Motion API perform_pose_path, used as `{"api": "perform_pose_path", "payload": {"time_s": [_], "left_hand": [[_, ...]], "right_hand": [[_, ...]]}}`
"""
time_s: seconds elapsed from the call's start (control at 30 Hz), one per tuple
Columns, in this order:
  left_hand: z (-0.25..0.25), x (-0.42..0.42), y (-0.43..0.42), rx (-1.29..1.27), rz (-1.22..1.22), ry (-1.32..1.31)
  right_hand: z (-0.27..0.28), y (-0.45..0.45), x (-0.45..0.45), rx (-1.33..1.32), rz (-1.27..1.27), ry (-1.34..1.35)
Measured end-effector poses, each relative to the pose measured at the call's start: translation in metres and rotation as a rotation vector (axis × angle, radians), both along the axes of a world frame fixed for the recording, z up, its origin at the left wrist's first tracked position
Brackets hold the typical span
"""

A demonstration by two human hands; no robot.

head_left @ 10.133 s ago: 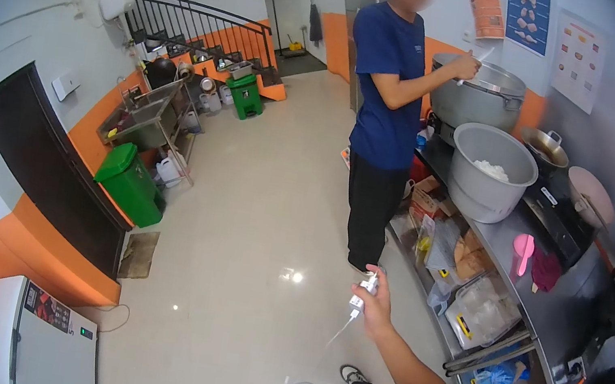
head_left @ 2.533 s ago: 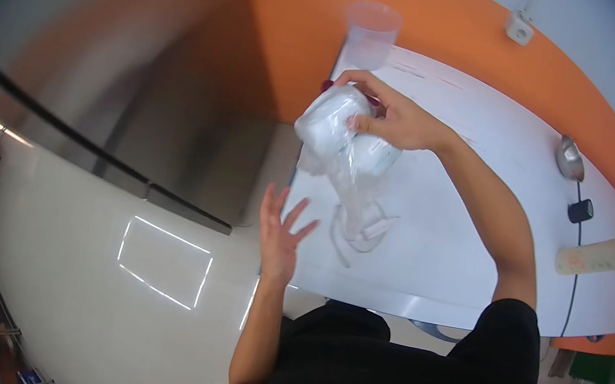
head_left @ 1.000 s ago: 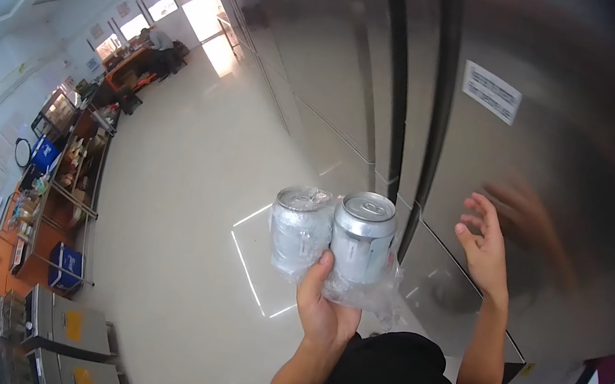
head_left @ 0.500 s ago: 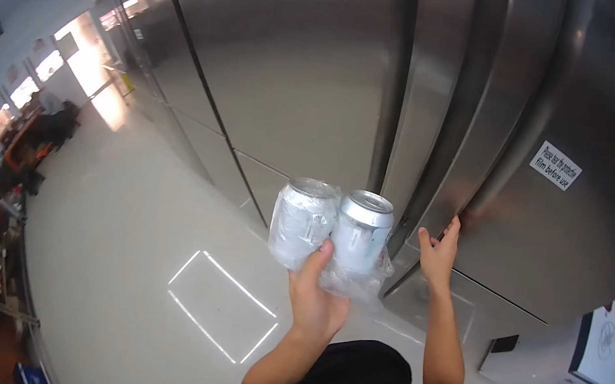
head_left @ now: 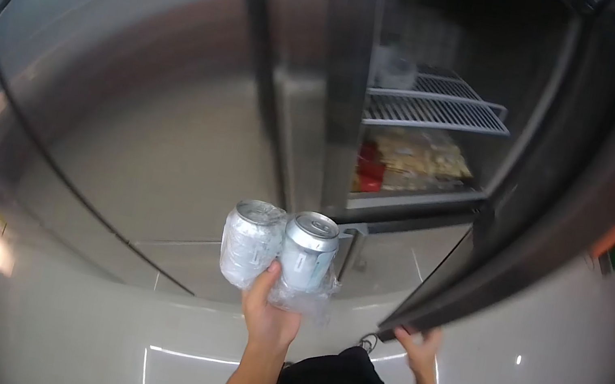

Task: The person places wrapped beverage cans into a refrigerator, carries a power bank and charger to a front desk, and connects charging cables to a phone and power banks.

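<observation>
Our left hand (head_left: pixel 270 317) holds two cans side by side, low in front of the fridge (head_left: pixel 174 111) and above the floor (head_left: pixel 78 324). Its thumb lies up along the near side, at the gap between the cans; the other fingers are mostly hidden behind and below, so we see the hand closed around the pair but not where each fingertip sits.

Both cans stand nearly upright, lids up, their long axes close to vertical and roughly parallel. The left can (head_left: pixel 250 244) is covered in clear film (head_left: pixel 304 302), lid included. The right can (head_left: pixel 308 254) shows a bare lid with its pull tab, and the film bunches around its base.

Our right hand (head_left: pixel 421 350) is at the lower corner of the door (head_left: pixel 565 225), which stands swung out to our right. Thumb and forefinger are spread apart, the thumb at the door's edge; the remaining fingers are partly hidden, and we cannot tell how firmly they grip.

Inside the fridge we see a wire rack (head_left: pixel 445 113), with a yellowish pack (head_left: pixel 424 159) and a red pack (head_left: pixel 370 172) beneath it.
</observation>
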State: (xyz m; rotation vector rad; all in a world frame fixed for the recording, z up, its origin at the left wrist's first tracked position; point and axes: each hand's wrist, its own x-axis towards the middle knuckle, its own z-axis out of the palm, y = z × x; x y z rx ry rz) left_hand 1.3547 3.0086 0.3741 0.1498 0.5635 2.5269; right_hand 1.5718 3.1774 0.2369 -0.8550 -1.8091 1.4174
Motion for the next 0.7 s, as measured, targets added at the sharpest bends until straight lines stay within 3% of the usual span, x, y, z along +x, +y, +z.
{"api": "perform_pose_path", "payload": {"time_s": [0.03,0.17,0.27,0.37,0.43,0.5,0.57,0.63,0.7], "left_hand": [[-0.002,-0.002,0.006,-0.021,-0.026,0.008],[-0.003,0.000,0.035,0.000,-0.239,-0.059],[-0.007,0.006,0.052,-0.013,-0.370,-0.100],[-0.010,0.013,0.075,-0.027,-0.468,-0.099],[-0.010,0.018,0.097,-0.014,-0.513,-0.100],[-0.011,0.021,0.125,-0.026,-0.518,-0.097],[-0.004,0.024,0.158,-0.032,-0.512,-0.057],[0.012,0.028,0.194,-0.024,-0.483,0.010],[0.030,0.029,0.237,-0.024,-0.406,0.107]], "right_hand": [[-0.002,0.001,0.045,-0.118,0.040,-0.108],[0.004,-0.014,0.144,-0.098,-0.304,0.360],[0.023,-0.030,0.144,0.184,-0.803,0.578],[0.059,-0.028,0.113,0.603,-1.692,0.042],[0.085,-0.017,0.079,1.300,-1.479,0.021],[0.116,-0.007,0.018,1.180,-0.820,0.235],[0.136,0.035,-0.028,0.785,-0.323,0.204],[0.156,0.083,-0.068,0.356,-0.083,0.375],[0.165,0.137,-0.095,0.343,0.019,0.462]]}}
